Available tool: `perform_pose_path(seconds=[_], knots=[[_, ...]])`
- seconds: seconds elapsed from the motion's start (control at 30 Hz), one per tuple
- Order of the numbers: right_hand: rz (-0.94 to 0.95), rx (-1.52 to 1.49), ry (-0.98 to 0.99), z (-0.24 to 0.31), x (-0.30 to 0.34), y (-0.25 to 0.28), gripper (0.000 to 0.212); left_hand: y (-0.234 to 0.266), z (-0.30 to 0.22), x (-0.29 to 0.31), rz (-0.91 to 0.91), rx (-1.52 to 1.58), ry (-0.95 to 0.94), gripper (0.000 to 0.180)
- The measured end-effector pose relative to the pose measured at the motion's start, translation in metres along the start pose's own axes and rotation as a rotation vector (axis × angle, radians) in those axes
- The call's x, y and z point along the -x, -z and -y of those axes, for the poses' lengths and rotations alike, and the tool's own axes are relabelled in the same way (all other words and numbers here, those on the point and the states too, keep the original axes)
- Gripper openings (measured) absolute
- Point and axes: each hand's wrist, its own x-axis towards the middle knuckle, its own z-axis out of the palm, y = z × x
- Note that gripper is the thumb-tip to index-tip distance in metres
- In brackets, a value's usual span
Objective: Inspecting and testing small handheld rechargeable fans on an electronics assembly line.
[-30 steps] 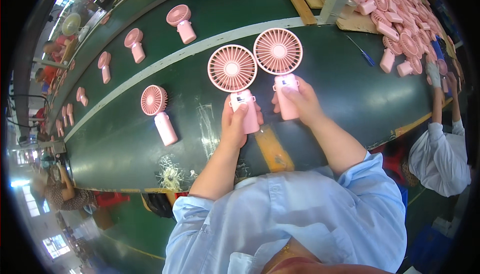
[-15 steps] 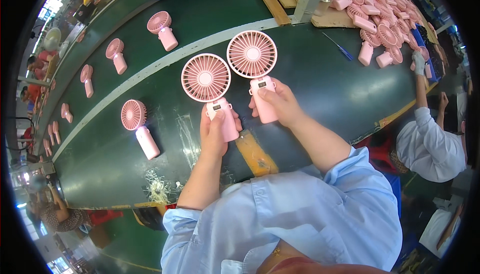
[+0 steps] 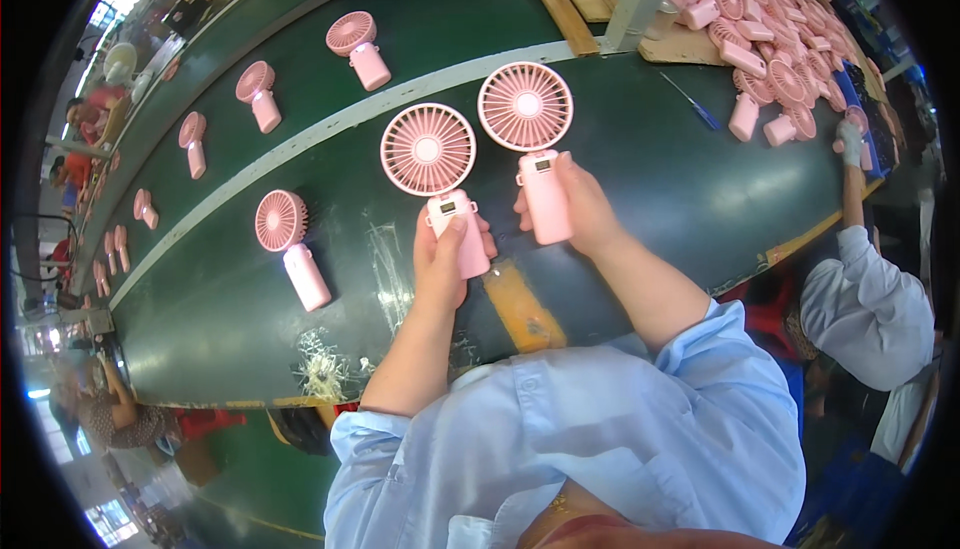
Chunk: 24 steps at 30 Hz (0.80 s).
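My left hand [image 3: 440,259] is closed round the handle of a pink handheld fan [image 3: 462,239], its thumb on the front below a small dark display. In my right hand [image 3: 588,204] is a second pink handheld fan [image 3: 546,199], gripped by the handle, with the thumb along its right edge beside the display. Both round fan heads point away from me and stand side by side, close together. To the left on the green table lies another pink fan [image 3: 305,277], its head tilted against the handle.
Several pink fans [image 3: 371,67] lie in a row beyond a pale divider strip [image 3: 300,144]. A large heap of pink fans [image 3: 785,59] fills the far right, where a co-worker's gloved hand [image 3: 851,139] reaches. A blue screwdriver [image 3: 705,115] and yellow tape [image 3: 525,309] are on the table [image 3: 660,209].
My right thumb has shifted from the fan's front to its right edge. The left hand keeps its grip. The whole view has shifted slightly.
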Motion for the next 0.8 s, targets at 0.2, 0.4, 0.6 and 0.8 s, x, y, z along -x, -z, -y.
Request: perform_pose_path(seconds=[0.2,0.4,0.6,0.8], knots=[[0.025,-0.087,-0.048,-0.0071,-0.0055,0.0101,0.062,-0.0013,0.0019,0.0001,-0.014,0.034,0.010,0.029],[0.017,-0.161,-0.057,-0.0071,-0.0076,0.0100,0.064,-0.0009,0.0016,-0.0002,0.006,-0.028,0.002,0.028],[0.013,-0.171,-0.062,-0.0062,-0.0061,0.0024,0.066,0.0027,0.0028,0.0019,-0.029,-0.007,0.019,0.028],[0.070,-0.211,0.014,-0.0072,-0.0064,0.0032,0.069,0.0036,0.0009,0.0028,0.011,0.042,0.014,0.029]])
